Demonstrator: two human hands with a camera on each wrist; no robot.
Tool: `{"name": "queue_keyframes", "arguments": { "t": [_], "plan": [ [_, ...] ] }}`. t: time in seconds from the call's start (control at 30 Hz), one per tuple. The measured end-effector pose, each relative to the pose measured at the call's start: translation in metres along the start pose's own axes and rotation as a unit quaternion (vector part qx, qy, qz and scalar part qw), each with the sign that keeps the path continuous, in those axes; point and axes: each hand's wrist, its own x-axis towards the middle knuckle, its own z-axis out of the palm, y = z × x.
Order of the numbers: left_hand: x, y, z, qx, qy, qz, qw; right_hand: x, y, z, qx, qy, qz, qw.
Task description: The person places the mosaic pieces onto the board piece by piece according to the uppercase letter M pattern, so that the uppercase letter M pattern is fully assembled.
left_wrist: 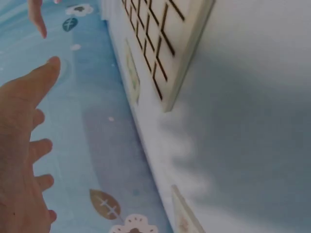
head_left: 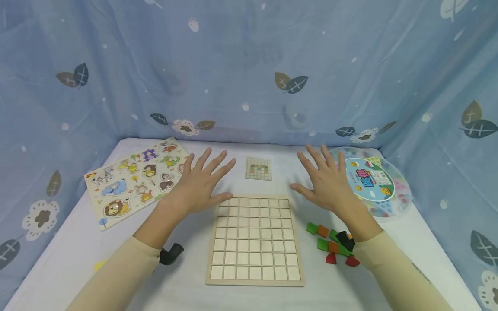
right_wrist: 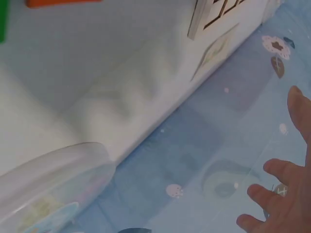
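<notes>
Both hands hover above the table with fingers spread and hold nothing. My left hand is over the upper left corner of a wooden grid board with square cells, and beside an animal puzzle board. To the right, my right hand is held up near a round clear case with a colourful label. Between the hands, farther back, lies a small pattern card showing a coloured figure on a grid. Under the right wrist are green and orange square tiles and red quarter-round pieces.
A yellow piece shows partly from behind the left sleeve. Blue leaf-print curtains close off the back and both sides of the white table. Each wrist wears a black strap mount.
</notes>
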Motion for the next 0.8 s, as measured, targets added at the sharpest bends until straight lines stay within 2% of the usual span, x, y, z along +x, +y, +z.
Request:
{"name": "queue_keyframes", "arguments": {
  "t": [0.23, 0.43, 0.57, 0.8],
  "plan": [
    [-0.01, 0.002, 0.012, -0.043, -0.027, 0.007, 0.9987, -0.016, 0.007, -0.002, 0.057, -0.01, -0.008, 0.9983],
    [-0.018, 0.007, 0.018, -0.082, -0.046, 0.022, 0.9953, -0.03, 0.014, 0.002, 0.093, -0.016, -0.032, 0.995],
    [-0.025, 0.008, 0.02, -0.107, -0.066, 0.019, 0.9919, -0.042, 0.016, 0.002, 0.117, -0.038, -0.051, 0.9911],
    [-0.035, 0.004, 0.027, -0.126, -0.085, 0.011, 0.9883, -0.06, 0.024, 0.006, 0.173, -0.052, -0.077, 0.9806]
  ]
}}
